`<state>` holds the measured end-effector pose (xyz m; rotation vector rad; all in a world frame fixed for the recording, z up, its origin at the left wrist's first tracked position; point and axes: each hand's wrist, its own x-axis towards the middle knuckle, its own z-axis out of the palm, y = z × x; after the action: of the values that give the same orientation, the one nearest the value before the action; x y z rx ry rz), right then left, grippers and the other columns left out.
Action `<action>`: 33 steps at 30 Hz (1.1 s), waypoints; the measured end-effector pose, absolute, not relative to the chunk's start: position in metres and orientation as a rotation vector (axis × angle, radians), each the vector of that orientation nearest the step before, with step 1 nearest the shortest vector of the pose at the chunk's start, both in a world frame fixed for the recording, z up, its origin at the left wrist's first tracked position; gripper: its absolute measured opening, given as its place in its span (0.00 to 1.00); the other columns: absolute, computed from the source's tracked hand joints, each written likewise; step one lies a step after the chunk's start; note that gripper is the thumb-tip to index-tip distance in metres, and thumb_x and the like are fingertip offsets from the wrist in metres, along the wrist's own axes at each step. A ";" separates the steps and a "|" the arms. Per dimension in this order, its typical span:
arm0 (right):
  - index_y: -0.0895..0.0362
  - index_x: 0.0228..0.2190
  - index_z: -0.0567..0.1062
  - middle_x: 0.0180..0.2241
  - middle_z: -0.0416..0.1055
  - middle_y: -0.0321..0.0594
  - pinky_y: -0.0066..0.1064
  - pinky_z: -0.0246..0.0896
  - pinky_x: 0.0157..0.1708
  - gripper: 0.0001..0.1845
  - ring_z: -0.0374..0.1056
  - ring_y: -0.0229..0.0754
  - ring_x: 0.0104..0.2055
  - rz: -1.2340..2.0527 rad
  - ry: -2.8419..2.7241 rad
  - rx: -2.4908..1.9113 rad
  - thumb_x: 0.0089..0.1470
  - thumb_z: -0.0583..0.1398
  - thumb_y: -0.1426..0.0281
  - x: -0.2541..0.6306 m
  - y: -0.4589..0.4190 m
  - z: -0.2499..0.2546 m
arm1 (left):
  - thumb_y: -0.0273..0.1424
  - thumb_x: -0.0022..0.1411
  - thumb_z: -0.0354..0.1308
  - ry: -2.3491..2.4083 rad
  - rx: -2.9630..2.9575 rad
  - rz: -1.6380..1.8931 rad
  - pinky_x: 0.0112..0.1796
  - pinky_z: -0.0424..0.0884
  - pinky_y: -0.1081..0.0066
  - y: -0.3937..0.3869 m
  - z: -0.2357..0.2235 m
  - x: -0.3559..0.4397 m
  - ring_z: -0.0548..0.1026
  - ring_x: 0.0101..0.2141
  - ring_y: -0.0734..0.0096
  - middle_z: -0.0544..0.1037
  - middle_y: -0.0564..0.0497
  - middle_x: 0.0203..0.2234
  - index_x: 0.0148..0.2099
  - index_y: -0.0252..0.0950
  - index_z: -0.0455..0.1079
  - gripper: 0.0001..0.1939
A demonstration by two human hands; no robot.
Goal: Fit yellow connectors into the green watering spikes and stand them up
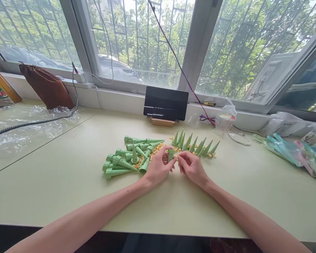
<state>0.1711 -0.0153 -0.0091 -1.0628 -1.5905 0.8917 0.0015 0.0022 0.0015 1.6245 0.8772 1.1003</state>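
My left hand (158, 168) is closed around a green plastic spike (170, 154), whose wider capped end points up between thumb and fingers. Close beside it, my right hand (193, 169) pinches a small yellow piece (176, 158) against the spike's side; the fingertips partly hide it. Left of my hands lies a loose pile of green cone-shaped spikes (121, 161), some with ribbed caps. Several small yellow pieces (155, 151) are heaped between that pile and my left hand. Beyond my right hand, several green cones (193, 144) stand or lean in a row with yellow pieces at their bases.
A dark tablet (165, 102) leans on a stand at the back. Plastic bags with teal and pink items (297, 154) lie at the right. A plastic cup in a bag (225, 119) and a white coiled cable (239, 138) sit near the sill. A brown pouch (46, 86) is far left.
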 end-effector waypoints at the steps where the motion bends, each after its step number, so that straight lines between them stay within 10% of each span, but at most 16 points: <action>1: 0.56 0.32 0.69 0.21 0.65 0.31 0.27 0.58 0.19 0.14 0.61 0.34 0.18 0.891 -1.595 -1.075 0.63 0.56 0.58 0.171 -0.015 -0.010 | 0.37 0.61 0.60 0.879 1.626 1.093 0.27 0.76 0.70 0.002 0.002 0.001 0.76 0.23 0.72 0.72 0.56 0.26 0.53 0.38 0.63 0.20; 33: 0.56 0.33 0.71 0.19 0.64 0.31 0.27 0.58 0.18 0.15 0.60 0.34 0.17 0.879 -1.613 -1.079 0.63 0.57 0.57 0.171 -0.017 -0.010 | 0.39 0.61 0.60 0.852 1.595 1.045 0.23 0.73 0.73 0.002 0.002 0.001 0.72 0.22 0.75 0.67 0.57 0.25 0.53 0.40 0.63 0.20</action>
<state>0.1709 -0.0166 -0.0097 -1.0792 -1.6127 0.8793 0.0008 0.0019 0.0022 1.5950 0.8521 1.0450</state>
